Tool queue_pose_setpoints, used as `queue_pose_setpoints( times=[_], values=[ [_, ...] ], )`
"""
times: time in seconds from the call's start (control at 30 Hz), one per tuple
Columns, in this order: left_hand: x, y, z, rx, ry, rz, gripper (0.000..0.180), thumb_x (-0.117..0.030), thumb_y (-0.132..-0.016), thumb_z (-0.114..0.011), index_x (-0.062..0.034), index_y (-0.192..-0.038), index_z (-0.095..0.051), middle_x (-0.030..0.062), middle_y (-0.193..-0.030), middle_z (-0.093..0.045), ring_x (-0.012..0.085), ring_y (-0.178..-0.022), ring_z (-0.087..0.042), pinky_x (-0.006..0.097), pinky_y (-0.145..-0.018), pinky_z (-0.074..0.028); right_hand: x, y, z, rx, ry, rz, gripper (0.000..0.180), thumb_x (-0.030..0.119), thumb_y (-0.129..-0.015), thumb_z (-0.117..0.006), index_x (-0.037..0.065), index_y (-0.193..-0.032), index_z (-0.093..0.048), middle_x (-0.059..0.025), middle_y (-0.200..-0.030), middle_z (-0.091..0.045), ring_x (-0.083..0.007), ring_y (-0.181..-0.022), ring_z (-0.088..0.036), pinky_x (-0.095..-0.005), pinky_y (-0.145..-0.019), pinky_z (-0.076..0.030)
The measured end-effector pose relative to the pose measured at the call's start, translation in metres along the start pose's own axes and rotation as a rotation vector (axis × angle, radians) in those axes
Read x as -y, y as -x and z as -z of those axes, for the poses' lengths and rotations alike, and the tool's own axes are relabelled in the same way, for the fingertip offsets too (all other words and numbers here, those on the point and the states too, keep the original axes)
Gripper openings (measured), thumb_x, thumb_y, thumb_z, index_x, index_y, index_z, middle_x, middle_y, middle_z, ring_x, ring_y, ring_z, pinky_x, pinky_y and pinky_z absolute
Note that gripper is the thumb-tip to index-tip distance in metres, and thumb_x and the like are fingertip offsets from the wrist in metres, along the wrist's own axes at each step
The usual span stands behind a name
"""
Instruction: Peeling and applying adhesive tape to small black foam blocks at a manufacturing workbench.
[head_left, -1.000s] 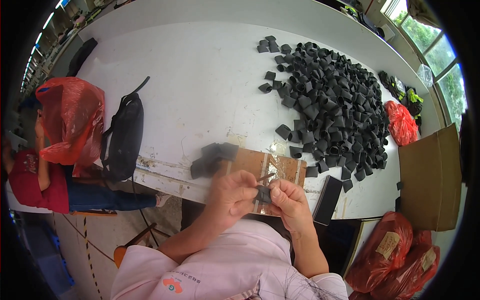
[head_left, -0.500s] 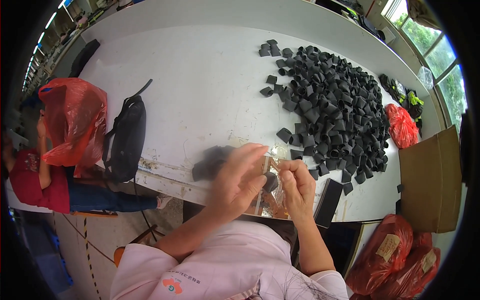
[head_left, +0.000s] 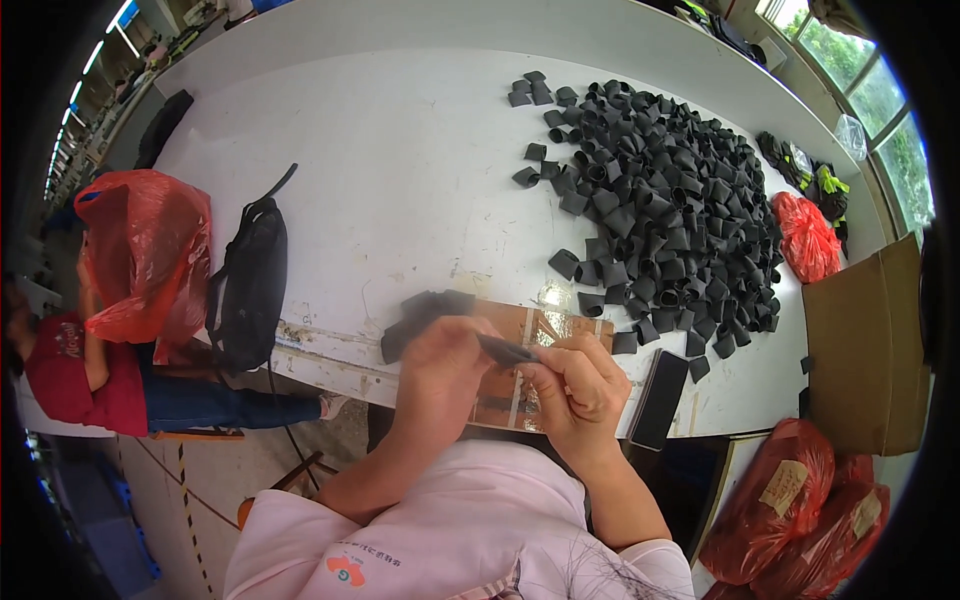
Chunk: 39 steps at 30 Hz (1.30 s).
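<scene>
Over the table's near edge, a small flat black fabric loop point(head_left: 505, 350) is stretched between my two hands. My left hand point(head_left: 440, 365) is closed on its left end, the fingertips partly hidden. Thumb and fingers of my right hand point(head_left: 582, 390) pinch its right end. Beneath my hands lies a brown cardboard piece point(head_left: 590, 328) with strips of clear, shiny tape. A small heap of black fabric pieces point(head_left: 412, 322) lies just beyond my left hand. To the right and farther off spreads a big pile of similar black loops point(head_left: 660, 200).
Right of my right hand lies a black phone-like slab point(head_left: 660, 400). A black bag point(head_left: 255, 285) and an open red plastic bag point(head_left: 150, 265) are at the left, beside a seated person in red point(head_left: 75, 370). At the right stand a cardboard box point(head_left: 865, 350) and full red bags point(head_left: 770, 510).
My left hand, spread and blurred before, has closed on the black loop. The loop has moved slightly up and left, and my right hand now pinches its other end.
</scene>
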<state>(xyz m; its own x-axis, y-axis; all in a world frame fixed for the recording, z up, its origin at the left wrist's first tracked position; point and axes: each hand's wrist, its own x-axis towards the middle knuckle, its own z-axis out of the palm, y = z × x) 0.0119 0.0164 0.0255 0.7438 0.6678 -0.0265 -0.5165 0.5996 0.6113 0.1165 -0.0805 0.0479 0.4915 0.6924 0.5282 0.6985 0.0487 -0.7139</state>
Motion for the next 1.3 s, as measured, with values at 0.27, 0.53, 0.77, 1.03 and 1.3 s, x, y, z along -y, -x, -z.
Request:
queue_pose_setpoints(
  times=[0.27,0.53,0.77,1.03,1.3],
  values=[
    [-0.002,0.004,0.004,0.057,-0.367,-0.121,0.008,-0.003,-0.084,-0.051,-0.0001,-0.090,-0.055,0.0090,-0.092,-0.055,0.0161,-0.086,-0.049,0.028,-0.080,-0.038,-0.017,0.009,-0.014,-0.088,-0.061,0.085,0.012,0.000,-0.068,-0.066,0.000,-0.070,-0.055,-0.0077,-0.063,-0.051,-0.0172,-0.054,-0.046,-0.0254,-0.046,-0.035],
    [-0.021,-0.015,-0.002,0.273,-1.170,-0.556,0.004,0.000,-0.076,-0.061,-0.0029,-0.078,-0.060,0.0062,-0.077,-0.057,0.0132,-0.065,-0.052,0.022,-0.054,-0.039,-0.011,0.000,-0.008,0.010,0.133,0.204,0.023,-0.005,-0.056,-0.064,0.000,-0.078,-0.058,-0.0067,-0.069,-0.054,-0.0205,-0.057,-0.050,-0.0285,-0.046,-0.039],
    [-0.015,-0.023,0.016,0.237,-1.201,-0.561,0.008,-0.005,-0.076,-0.059,-0.0021,-0.084,-0.060,0.0105,-0.080,-0.058,0.0209,-0.069,-0.055,0.028,-0.061,-0.044,-0.006,-0.011,0.000,0.047,0.227,0.207,0.022,-0.004,-0.057,-0.066,0.000,-0.077,-0.057,-0.0073,-0.067,-0.053,-0.0196,-0.055,-0.049,-0.0268,-0.044,-0.038],
    [0.031,-0.043,0.096,0.177,-1.889,-0.391,0.026,0.004,-0.065,-0.056,0.0018,-0.091,-0.053,0.0124,-0.092,-0.050,0.0290,-0.086,-0.051,0.034,-0.074,-0.044,-0.048,-0.030,0.030,-0.195,-0.337,-0.518,0.028,0.022,-0.087,-0.052,-0.004,-0.098,-0.058,-0.0013,-0.068,-0.055,-0.0039,-0.058,-0.043,-0.0172,-0.051,-0.034],
    [0.030,-0.051,0.114,0.149,-1.894,-0.507,0.007,0.003,-0.070,-0.058,0.0035,-0.075,-0.054,0.0107,-0.074,-0.051,0.0241,-0.068,-0.053,0.031,-0.059,-0.044,-0.032,0.049,-0.011,0.169,-0.260,-0.584,0.007,0.005,-0.079,-0.058,-0.001,-0.079,-0.061,-0.0074,-0.061,-0.055,-0.0146,-0.055,-0.053,-0.0248,-0.050,-0.042]
  ],
)
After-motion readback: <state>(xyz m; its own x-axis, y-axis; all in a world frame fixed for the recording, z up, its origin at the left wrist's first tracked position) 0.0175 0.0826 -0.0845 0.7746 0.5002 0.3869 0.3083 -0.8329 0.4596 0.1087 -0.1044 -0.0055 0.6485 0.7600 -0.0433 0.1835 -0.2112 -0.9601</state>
